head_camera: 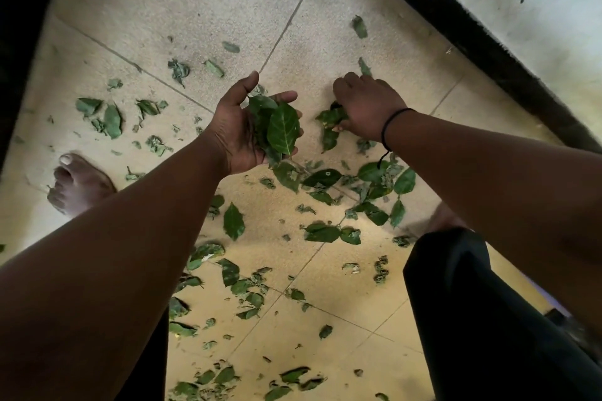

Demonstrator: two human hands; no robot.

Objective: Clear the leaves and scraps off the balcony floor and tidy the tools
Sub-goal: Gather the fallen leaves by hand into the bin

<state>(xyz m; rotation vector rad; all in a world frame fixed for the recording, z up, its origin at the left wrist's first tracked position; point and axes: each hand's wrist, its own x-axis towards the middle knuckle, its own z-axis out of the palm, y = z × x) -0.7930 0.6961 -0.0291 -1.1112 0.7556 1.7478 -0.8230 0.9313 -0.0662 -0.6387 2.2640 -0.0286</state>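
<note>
Two hands: right hand (pixel 365 107) fingers hidden gripping leaves (pixel 330 116).

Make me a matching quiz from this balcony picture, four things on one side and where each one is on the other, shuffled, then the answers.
Things:
1. left hand
2. right hand
3. bare foot
4. black cord

Places or states:
A. standing on the tiled floor at the left edge
B. around the right wrist
C. palm up, cupping a bunch of leaves
D. reaching down, gripping leaves on the floor

Pairs: 1-C, 2-D, 3-A, 4-B
</note>
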